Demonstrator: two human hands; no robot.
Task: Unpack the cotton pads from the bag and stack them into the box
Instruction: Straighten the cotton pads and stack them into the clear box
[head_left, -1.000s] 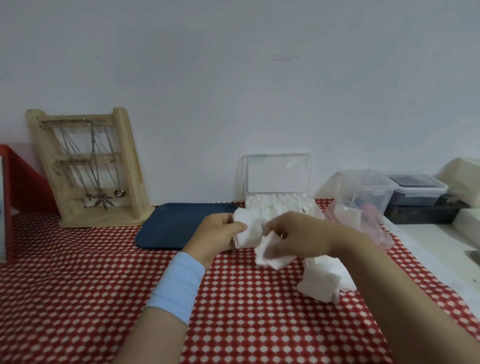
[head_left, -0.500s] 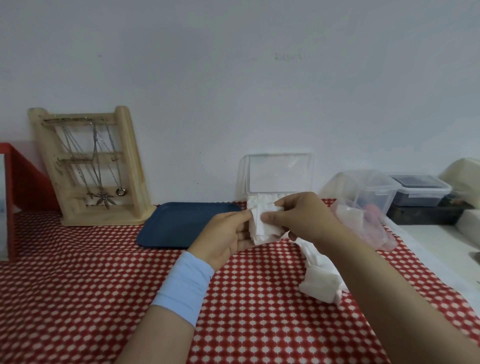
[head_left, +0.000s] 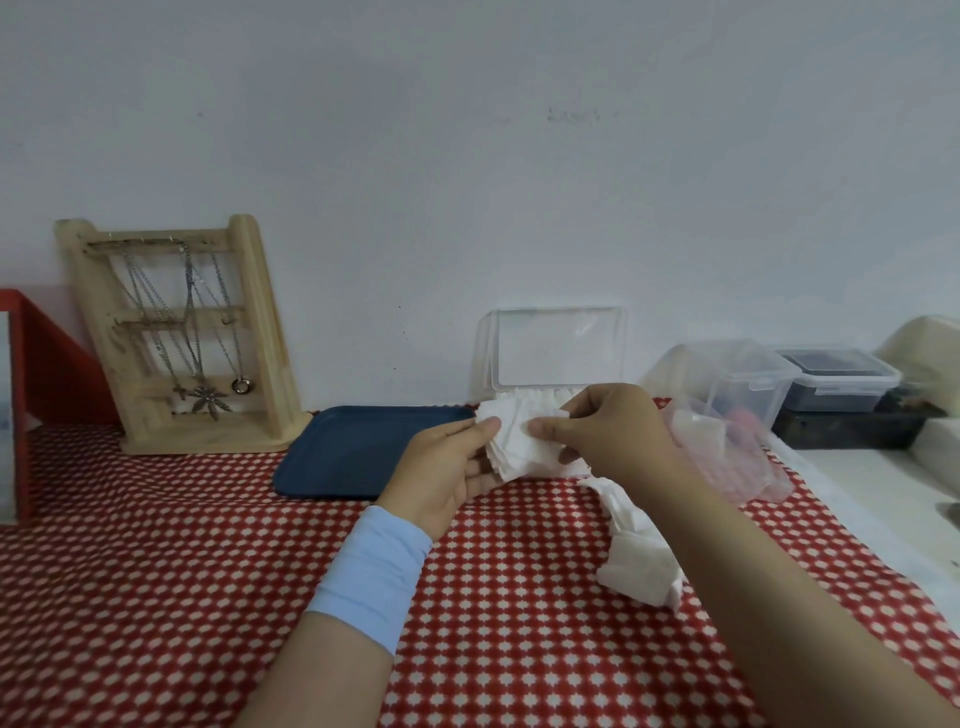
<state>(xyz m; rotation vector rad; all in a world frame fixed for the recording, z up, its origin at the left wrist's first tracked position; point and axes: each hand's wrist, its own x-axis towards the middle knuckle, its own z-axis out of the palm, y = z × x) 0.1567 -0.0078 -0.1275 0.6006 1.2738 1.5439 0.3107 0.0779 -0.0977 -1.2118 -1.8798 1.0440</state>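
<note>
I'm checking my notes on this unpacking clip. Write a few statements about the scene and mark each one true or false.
1. The left hand and the right hand both hold the stack of cotton pads. True.
2. The clear box has its lid shut. False: the lid stands open and upright.
3. The blue tray lies to the right of the box. False: it lies to the box's left.
4. Loose pads lie on the checked cloth. True.
</note>
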